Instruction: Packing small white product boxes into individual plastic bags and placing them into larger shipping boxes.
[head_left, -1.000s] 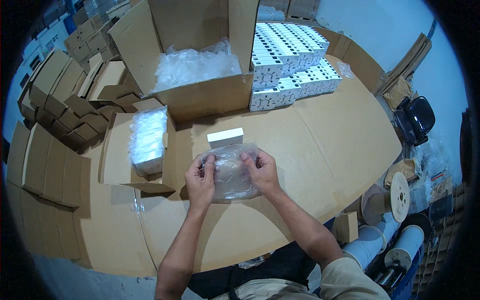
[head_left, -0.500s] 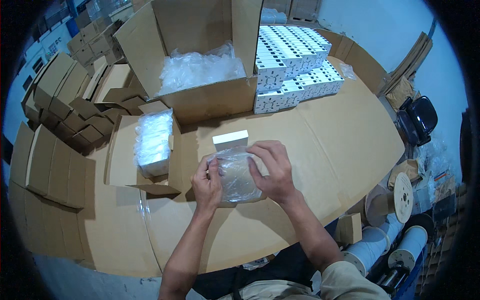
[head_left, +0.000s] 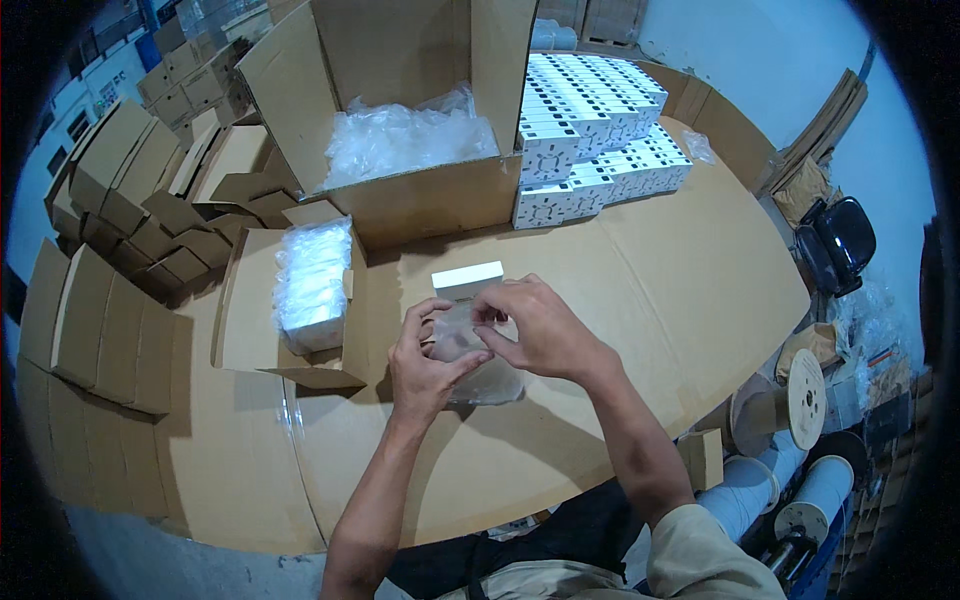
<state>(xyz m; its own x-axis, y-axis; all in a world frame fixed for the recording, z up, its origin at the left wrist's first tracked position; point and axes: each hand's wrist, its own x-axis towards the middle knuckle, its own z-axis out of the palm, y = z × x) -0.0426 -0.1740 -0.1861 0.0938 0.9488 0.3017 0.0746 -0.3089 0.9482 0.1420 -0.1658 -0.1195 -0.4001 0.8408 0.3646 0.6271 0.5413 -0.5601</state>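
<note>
A clear plastic bag (head_left: 492, 384) hangs between my two hands, low over the cardboard-covered table. My left hand (head_left: 424, 352) grips its left side, thumb across the front and fingers curled behind. At its upper right, my right hand (head_left: 532, 322) pinches the bag's edge between thumb and fingertips. Just beyond the hands, a small white box (head_left: 467, 278) stands on the table, its lower part partly hidden by my fingers. To the left sits an open carton (head_left: 355, 330) holding a row of white boxes wrapped in clear plastic (head_left: 314, 290).
Behind stands a large open carton (head_left: 430, 205) full of clear plastic bags (head_left: 405, 140). Stacked white printed boxes (head_left: 600, 120) are at the back right. Brown cartons (head_left: 110, 330) line the left side. Beyond the right table edge are spools (head_left: 806, 398) and a black chair (head_left: 835, 245).
My right hand has shifted left and closed into a pinch at the bag's top. The left hand has spread around the bag's side, and the bag has become more crumpled.
</note>
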